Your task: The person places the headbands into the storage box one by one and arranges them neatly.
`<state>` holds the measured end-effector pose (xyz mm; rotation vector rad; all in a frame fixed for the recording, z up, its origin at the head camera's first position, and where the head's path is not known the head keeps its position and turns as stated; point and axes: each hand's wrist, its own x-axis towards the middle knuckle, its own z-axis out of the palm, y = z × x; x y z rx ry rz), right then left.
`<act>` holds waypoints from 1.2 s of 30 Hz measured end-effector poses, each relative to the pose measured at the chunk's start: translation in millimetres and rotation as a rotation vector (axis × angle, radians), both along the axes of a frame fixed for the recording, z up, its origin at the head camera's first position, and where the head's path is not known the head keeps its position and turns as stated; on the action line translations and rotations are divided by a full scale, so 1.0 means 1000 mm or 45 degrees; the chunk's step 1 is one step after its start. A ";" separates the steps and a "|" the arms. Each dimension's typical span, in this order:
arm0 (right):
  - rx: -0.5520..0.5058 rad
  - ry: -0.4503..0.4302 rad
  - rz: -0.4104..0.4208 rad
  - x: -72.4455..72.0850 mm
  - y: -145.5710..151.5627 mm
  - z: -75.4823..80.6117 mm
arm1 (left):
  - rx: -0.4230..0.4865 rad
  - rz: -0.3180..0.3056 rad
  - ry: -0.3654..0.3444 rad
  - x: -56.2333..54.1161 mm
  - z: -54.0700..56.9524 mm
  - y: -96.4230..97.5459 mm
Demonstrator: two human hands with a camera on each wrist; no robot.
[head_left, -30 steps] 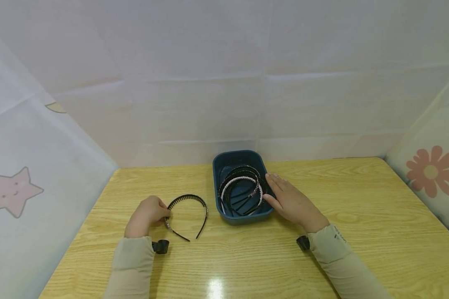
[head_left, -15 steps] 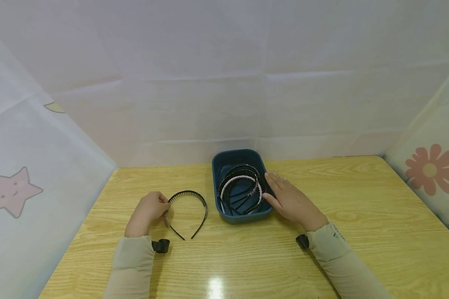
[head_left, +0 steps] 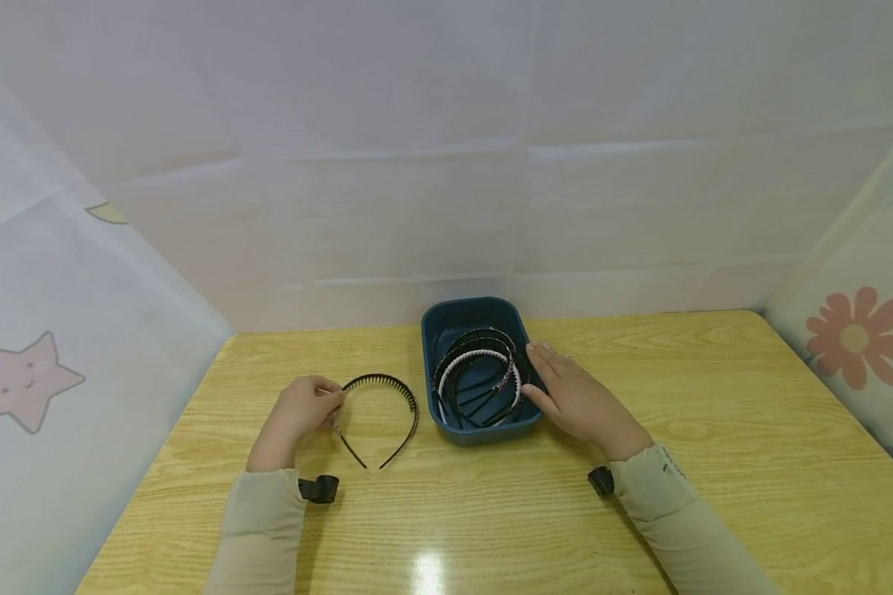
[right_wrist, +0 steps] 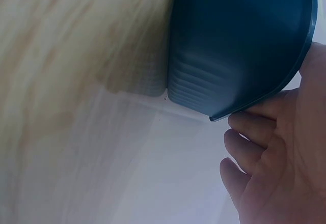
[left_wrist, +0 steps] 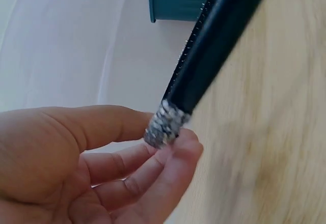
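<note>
My left hand pinches the left side of a black toothed headband between thumb and fingers. In the left wrist view the headband shows a silvery glittery patch by the fingertips, and it looks raised off the table. Several black headbands and a pink beaded one lie in a dark blue plastic bin to its right. My right hand rests with fairly straight fingers on the bin's right rim. The right wrist view shows these fingers at the bin's edge.
The wooden table reaches to a pale cloth backdrop behind. Cloth walls with a printed star and a flower stand at either side. The bin is near the table's back edge.
The left hand has moved slightly up and away with the headband, whose arch has turned more upright and whose tips have shifted left. The right hand and bin are nearly unchanged.
</note>
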<state>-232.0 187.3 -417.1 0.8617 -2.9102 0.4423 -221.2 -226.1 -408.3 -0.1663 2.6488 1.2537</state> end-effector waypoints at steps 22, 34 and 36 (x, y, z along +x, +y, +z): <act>0.000 0.021 0.008 0.001 0.000 -0.001 | 0.435 -0.011 0.064 0.004 0.017 -0.005; 0.009 0.020 0.002 0.001 0.000 0.000 | 0.544 -0.004 0.123 0.010 0.034 -0.005; 0.011 0.022 0.001 0.001 0.000 -0.001 | 0.567 -0.006 0.132 0.011 0.037 -0.004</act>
